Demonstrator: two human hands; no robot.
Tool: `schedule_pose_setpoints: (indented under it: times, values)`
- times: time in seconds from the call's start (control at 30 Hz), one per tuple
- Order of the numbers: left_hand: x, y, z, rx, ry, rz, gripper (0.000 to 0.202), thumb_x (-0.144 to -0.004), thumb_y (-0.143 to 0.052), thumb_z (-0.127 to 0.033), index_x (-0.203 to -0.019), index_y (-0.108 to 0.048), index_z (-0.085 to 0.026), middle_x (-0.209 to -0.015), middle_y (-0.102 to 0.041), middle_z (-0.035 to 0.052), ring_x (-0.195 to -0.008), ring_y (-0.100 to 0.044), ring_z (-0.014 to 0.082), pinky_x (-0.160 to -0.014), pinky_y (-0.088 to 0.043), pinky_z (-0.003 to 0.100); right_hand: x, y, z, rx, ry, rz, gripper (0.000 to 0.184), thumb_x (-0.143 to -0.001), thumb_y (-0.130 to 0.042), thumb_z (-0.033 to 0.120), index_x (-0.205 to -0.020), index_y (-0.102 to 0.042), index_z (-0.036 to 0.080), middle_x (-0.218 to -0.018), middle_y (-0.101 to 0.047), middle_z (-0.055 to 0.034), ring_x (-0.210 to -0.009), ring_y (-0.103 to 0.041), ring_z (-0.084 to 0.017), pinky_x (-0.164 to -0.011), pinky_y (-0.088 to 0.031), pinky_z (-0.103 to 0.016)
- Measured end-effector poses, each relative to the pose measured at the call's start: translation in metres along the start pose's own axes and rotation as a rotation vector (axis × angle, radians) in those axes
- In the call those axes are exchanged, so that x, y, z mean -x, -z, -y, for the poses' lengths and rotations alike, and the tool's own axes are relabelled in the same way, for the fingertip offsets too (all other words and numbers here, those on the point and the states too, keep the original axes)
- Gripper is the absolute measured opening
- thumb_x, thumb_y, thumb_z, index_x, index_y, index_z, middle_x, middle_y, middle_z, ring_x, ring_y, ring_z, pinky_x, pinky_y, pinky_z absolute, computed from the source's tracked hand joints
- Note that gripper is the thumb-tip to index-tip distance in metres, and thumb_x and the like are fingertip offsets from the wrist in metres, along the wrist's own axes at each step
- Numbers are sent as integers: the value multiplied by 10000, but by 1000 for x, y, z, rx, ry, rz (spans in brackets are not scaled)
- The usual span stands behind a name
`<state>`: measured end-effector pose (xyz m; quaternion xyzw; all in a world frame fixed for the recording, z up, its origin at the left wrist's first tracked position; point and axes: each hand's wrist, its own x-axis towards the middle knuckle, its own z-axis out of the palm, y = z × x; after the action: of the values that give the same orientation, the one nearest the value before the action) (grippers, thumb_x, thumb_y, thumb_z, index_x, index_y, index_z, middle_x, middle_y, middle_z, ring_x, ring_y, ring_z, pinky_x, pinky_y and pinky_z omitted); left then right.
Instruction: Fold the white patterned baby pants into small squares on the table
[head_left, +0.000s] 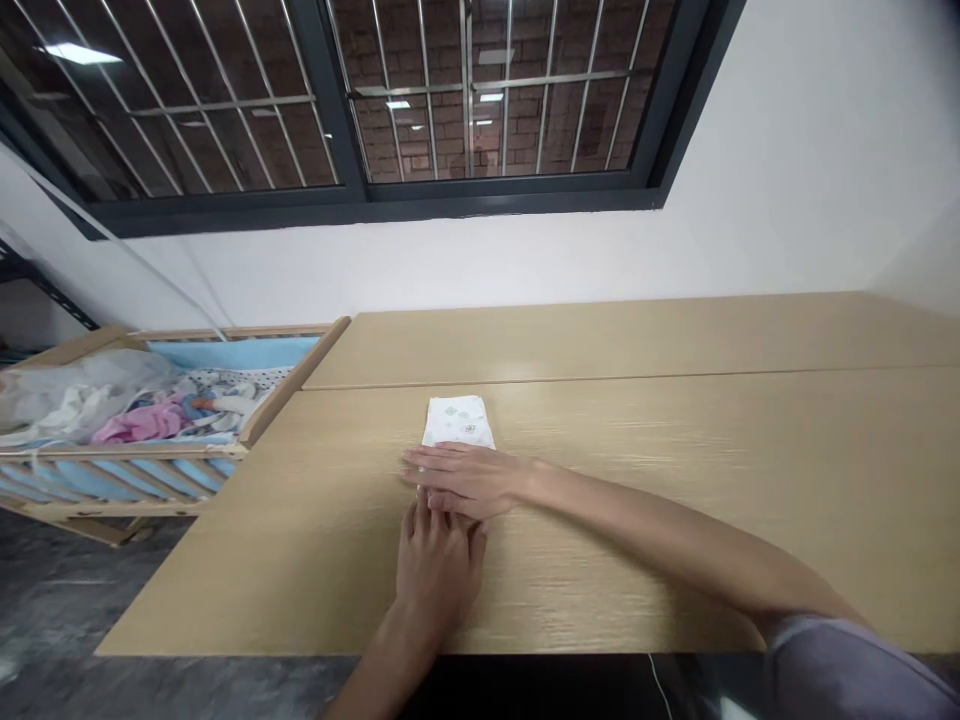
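Two hands rest together near the middle of the bench (645,530). The right hand (465,478) lies across the near end of a white printed cloth (457,422), its fingers pointing left. The left hand (435,570) comes up from the near side, its fingertips meeting the lower edge of the right hand. Whether either hand pinches the cloth, I cannot tell. The cloth is folded into a narrow, tidy rectangle with small green motifs, and its far end lies flat and uncovered on the pale wood grain. Its near end is hidden beneath the hands, so any fold there cannot be seen. Just left of the bench stands a wooden cot (240,331) lined with blue padding (232,352), holding a pink garment (142,420) among other soft clothes.
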<state>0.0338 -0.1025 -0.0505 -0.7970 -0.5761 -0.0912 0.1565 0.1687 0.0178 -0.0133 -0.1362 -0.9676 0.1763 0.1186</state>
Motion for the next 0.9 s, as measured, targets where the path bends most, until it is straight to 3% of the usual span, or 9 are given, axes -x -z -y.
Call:
schedule_pose_setpoints:
  times: [0.2,0.4,0.57,0.73,0.83,0.9]
  values:
    - [-1,-9,3,-21,40,12,483,-978,-486,-374,-1302,-630,-45,-1356,-626,242,-1246,-607,379,-1010,-518,487,-7,-22,-44,-16,-142,91,624,-1058,-299,522,-1595,-290,205,-1664,-203,-84,-1550,-161,-232,-1264,-118,-438]
    - [0,-9,5,-39,52,34,468,-984,-489,-368,-1325,-624,-77,-1397,-601,228,-1232,-623,357,-1002,-525,470,-17,-4,-97,93,-262,63,668,-1047,-270,547,-1613,-222,196,-1675,-129,-64,-1561,-89,-228,-1271,-59,-444]
    - [0,-9,6,-17,41,38,465,-988,-490,-364,-1339,-605,-82,-1417,-577,241,-1245,-614,354,-1005,-522,475,-19,3,-123,76,-292,-46,632,-1040,-350,499,-1592,-294,197,-1668,-185,-71,-1553,-141,-222,-1273,-87,-437]
    - [-1,-10,14,47,5,40,450,-985,-488,-357,-1322,-602,-82,-1394,-592,246,-1243,-612,357,-1012,-511,489,-13,9,-111,40,-290,-114,608,-1042,-360,511,-1575,-334,220,-1669,-235,-60,-1552,-159,-212,-1272,-110,-428]
    - [-4,-6,25,137,-54,42,368,-984,-497,-305,-1278,-631,-129,-1355,-632,212,-1237,-618,336,-1008,-514,479,-1,24,-81,60,-320,-186,593,-1039,-381,511,-1569,-341,247,-1659,-274,-71,-1536,-210,-248,-1250,-167,-475]
    - [-8,1,36,214,-90,59,313,-982,-488,-230,-1242,-650,-166,-1315,-666,174,-1203,-642,304,-994,-522,457,10,34,-55,116,-324,-225,547,-1019,-446,494,-1507,-445,246,-1579,-408,-110,-1457,-349,-292,-1192,-271,-509]
